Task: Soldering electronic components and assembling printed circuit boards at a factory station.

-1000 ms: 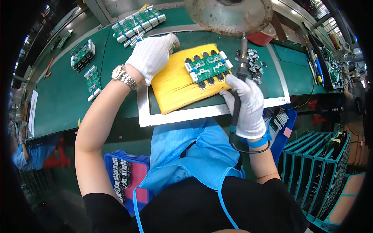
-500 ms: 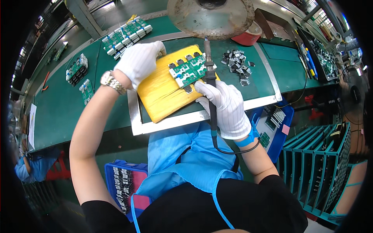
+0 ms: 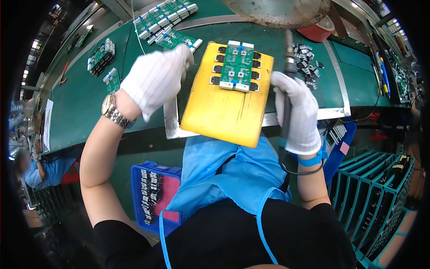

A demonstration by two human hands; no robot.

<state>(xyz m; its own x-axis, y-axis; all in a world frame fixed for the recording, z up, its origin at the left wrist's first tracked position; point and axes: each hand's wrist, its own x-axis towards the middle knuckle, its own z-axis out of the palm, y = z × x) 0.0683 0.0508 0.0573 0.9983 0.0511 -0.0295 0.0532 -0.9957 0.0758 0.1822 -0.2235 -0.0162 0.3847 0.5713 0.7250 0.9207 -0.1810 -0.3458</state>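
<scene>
A green circuit board (image 3: 237, 66) with white connector strips at its ends and black components along both sides lies on a yellow block (image 3: 219, 114). To the right of the block, my white-gloved right hand (image 3: 301, 110) is wrapped round a soldering iron (image 3: 290, 68), whose tip points away from me. My left hand (image 3: 156, 78), also gloved, hovers left of the block with its fingers curled together. Whatever is in those fingers is hidden. A thin pale wire (image 3: 136, 31) runs down behind this hand.
Stacked circuit boards (image 3: 163, 20) lie at the back left, smaller boards (image 3: 102, 57) further left. Loose black components (image 3: 307, 65) lie beyond the iron. A round metal lampshade-like disc (image 3: 280, 10) overhangs the back. A blue bin (image 3: 136, 197) stands below the bench, a teal rack (image 3: 374, 193) at right.
The yellow block and circuit board have turned, so the board now points away from me. My right hand has come off the board to the block's right, still holding the iron.
</scene>
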